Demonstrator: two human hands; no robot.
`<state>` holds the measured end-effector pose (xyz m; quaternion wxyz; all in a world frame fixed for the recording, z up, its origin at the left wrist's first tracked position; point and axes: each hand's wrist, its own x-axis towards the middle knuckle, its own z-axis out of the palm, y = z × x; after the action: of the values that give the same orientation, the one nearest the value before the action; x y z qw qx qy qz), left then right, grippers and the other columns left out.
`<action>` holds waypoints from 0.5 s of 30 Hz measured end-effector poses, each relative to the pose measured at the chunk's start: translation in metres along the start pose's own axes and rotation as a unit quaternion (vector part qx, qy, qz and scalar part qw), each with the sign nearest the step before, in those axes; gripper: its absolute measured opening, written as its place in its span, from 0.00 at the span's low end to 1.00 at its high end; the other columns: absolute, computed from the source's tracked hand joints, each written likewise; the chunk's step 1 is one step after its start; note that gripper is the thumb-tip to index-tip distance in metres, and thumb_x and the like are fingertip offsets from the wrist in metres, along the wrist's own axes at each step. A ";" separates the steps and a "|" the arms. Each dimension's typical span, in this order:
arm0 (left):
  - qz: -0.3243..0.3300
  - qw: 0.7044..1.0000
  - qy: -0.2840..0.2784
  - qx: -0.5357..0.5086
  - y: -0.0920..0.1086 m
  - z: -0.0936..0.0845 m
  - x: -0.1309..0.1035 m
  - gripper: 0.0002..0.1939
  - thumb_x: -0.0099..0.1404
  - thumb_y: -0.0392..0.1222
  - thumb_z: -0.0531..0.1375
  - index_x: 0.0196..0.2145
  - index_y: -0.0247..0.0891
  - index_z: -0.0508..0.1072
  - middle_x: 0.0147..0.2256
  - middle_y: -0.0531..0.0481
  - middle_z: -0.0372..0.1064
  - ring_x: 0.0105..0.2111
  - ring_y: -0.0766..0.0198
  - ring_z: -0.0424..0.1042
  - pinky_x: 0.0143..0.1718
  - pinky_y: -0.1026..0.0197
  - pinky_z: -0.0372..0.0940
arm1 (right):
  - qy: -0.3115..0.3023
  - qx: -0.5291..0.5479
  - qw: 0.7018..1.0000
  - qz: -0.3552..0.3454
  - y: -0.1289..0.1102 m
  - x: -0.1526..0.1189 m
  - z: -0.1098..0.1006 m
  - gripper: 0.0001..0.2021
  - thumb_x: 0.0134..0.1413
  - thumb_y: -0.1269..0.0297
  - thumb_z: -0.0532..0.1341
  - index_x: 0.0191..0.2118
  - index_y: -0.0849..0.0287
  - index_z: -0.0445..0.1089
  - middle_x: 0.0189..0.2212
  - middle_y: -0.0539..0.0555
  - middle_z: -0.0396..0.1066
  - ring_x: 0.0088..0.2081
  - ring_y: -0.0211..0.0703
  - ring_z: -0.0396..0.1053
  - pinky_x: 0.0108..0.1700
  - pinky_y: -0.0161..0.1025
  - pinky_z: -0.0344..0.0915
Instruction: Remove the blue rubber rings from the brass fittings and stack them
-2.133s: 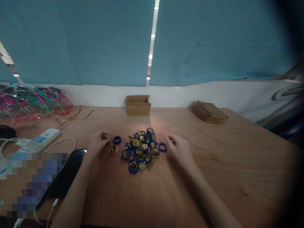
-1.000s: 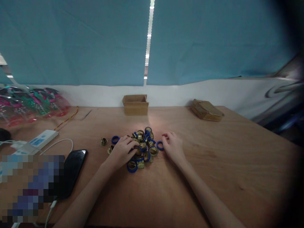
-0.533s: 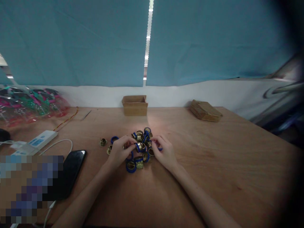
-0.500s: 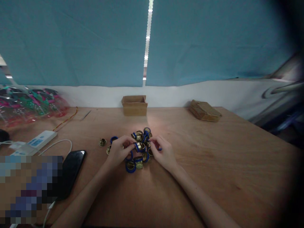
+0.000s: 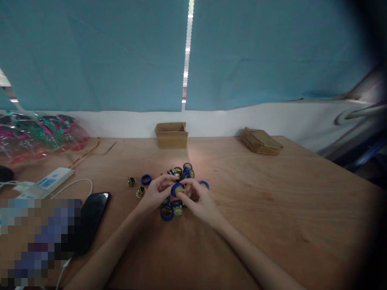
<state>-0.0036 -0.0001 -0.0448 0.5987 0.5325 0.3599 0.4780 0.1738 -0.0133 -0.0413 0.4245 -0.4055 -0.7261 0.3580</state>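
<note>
A small brass-coloured metal piece with a blue ring (image 5: 177, 190) is up between my hands. My right hand (image 5: 202, 201) pinches it with thumb and fingers at its right side. My left hand (image 5: 153, 196) is closed at its left edge, fingertips on the blue rim. Below and behind lie several similar blue-ringed brass pieces (image 5: 177, 208), partly hidden by my fingers. Left of my left hand are a loose blue ring (image 5: 146, 179) and two bare brass pieces (image 5: 131, 182). Another blue ring (image 5: 204, 185) shows behind my right hand.
An open cardboard box (image 5: 172, 141) stands at the back of the wooden table (image 5: 272, 209), with a second cardboard box (image 5: 261, 141) to its right. At left are a black phone (image 5: 94, 217), a white power strip (image 5: 56, 179), cables, and clear-wrapped items (image 5: 51, 135).
The brass piece with its blue ring has turned, its ringed face now toward me. My right hand has moved left and taken hold of it; my left hand has shifted slightly.
</note>
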 end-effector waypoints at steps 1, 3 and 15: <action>-0.001 1.000 0.002 -0.001 -0.001 -0.001 0.000 0.18 0.59 0.45 0.64 0.45 0.35 0.69 0.31 0.49 0.74 0.19 0.74 0.66 0.17 0.73 0.58 | 0.003 -0.004 1.000 -0.001 0.000 0.000 0.000 0.11 0.57 0.61 0.59 0.45 0.55 0.63 0.25 0.46 0.61 0.25 0.36 0.63 0.26 0.33 0.60; -0.004 1.000 0.011 0.005 -0.001 -0.001 0.000 0.17 0.60 0.48 0.62 0.44 0.36 0.70 0.29 0.50 0.72 0.19 0.74 0.66 0.17 0.74 0.57 | 0.010 -0.025 1.000 -0.007 -0.002 -0.001 -0.001 0.11 0.57 0.61 0.59 0.45 0.55 0.63 0.25 0.46 0.61 0.25 0.35 0.62 0.25 0.33 0.59; 0.019 1.000 0.018 0.002 0.003 0.005 -0.003 0.13 0.56 0.40 0.66 0.40 0.35 0.74 0.36 0.47 0.76 0.36 0.63 0.75 0.36 0.65 0.69 | 0.108 -0.117 0.985 -0.063 -0.002 -0.001 -0.001 0.09 0.53 0.66 0.62 0.41 0.56 0.65 0.32 0.51 0.64 0.30 0.40 0.65 0.30 0.36 0.64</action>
<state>0.0000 -0.0041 -0.0412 0.5819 0.5314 0.3617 0.4983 0.1745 -0.0146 -0.0399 0.4719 -0.4420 -0.7370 0.1968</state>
